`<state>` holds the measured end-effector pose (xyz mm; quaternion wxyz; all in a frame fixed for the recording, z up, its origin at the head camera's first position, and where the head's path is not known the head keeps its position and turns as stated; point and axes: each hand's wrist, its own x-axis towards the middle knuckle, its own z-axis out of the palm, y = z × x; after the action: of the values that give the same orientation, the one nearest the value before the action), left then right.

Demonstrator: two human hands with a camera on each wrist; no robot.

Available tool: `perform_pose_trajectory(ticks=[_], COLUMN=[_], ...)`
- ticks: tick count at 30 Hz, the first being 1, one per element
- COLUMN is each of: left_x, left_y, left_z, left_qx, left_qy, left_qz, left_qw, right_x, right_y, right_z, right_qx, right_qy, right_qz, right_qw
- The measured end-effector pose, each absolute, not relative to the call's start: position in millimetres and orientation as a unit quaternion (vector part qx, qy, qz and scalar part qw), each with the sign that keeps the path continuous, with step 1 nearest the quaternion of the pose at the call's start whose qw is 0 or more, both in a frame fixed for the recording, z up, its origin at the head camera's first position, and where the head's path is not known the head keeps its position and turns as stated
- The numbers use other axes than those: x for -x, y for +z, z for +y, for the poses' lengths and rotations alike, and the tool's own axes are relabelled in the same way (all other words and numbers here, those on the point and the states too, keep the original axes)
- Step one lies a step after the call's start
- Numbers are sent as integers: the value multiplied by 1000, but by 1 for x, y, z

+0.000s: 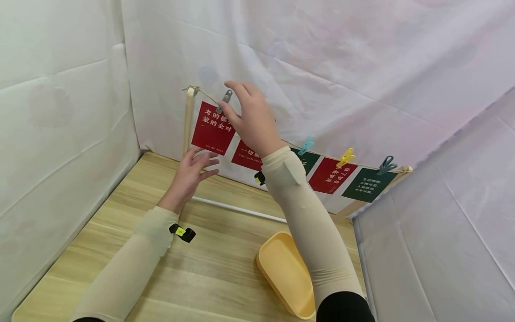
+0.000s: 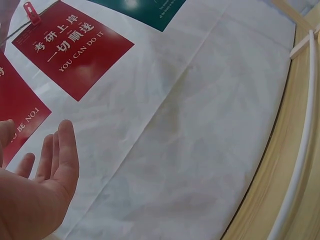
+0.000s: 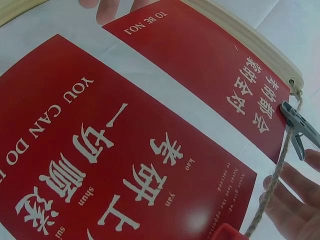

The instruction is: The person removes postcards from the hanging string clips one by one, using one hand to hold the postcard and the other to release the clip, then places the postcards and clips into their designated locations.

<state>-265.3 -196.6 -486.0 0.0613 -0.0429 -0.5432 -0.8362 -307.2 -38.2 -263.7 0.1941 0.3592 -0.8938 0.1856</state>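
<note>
A grey clothespin [image 1: 228,96] clamps a red card with white lettering [image 1: 210,136] to a twine line [image 3: 270,192] near its left end. My right hand [image 1: 257,118] is beside that clothespin with thumb and fingers spread apart. In the right wrist view the clothespin's handles stand apart with no fingers squeezing them. Just below the same card, my left hand [image 1: 193,172] is held up, fingers extended and holding nothing. A second red card [image 2: 75,50] hangs to the right from a red clothespin [image 2: 32,14], partly hidden by my right arm in the head view.
Farther right hang green and red cards under blue, yellow [image 1: 346,157] and dark teal [image 1: 387,165] clothespins. A wooden post [image 1: 188,120] supports the line's left end. A white rod [image 1: 237,208] runs low along the frame. A yellow plastic tray [image 1: 263,255] sits on the wooden table.
</note>
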Motion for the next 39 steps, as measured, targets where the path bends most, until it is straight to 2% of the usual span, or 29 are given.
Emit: perform_pose_trajectory(ticks=[23, 39], left_x=[254, 253], left_y=[-479, -490], left_z=[-188, -183], left_qx=[18, -4], left_qy=[-838, -836], left_qz=[-536, -533], left_qw=[98, 127], right_x=[309, 310], right_y=[-268, -275], right_z=[-36, -33], right_qx=[-372, -363], right_qy=[314, 431], right_qz=[-855, -810], right_qw=[180, 164])
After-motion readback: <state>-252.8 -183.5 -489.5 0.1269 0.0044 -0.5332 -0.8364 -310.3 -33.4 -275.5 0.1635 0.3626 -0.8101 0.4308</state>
